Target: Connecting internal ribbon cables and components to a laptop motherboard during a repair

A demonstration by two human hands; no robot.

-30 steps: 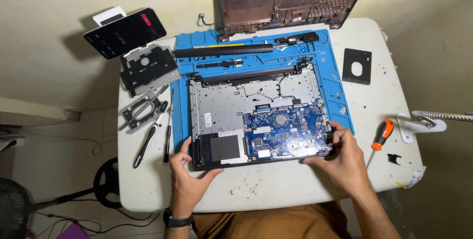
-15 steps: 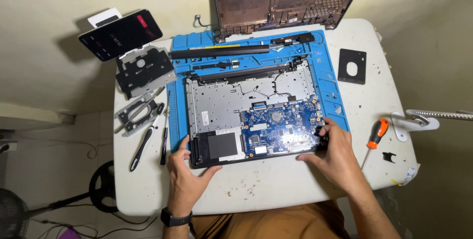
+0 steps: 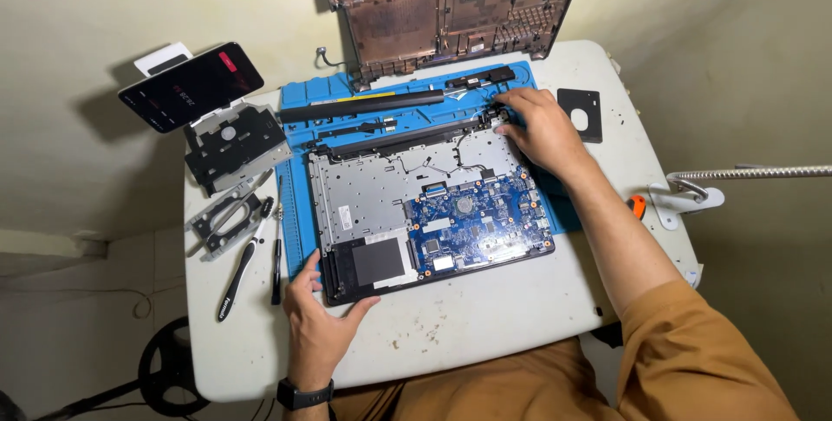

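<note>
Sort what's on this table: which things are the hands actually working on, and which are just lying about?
In hand: opened laptop base, blue circuit board, left hand, right hand.

Lying about: phone, pliers, black cover plate, back cover.

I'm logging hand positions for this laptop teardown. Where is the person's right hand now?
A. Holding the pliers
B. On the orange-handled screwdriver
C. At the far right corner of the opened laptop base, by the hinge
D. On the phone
C: the right hand rests at the far right corner of the laptop base, by the hinge.
</note>
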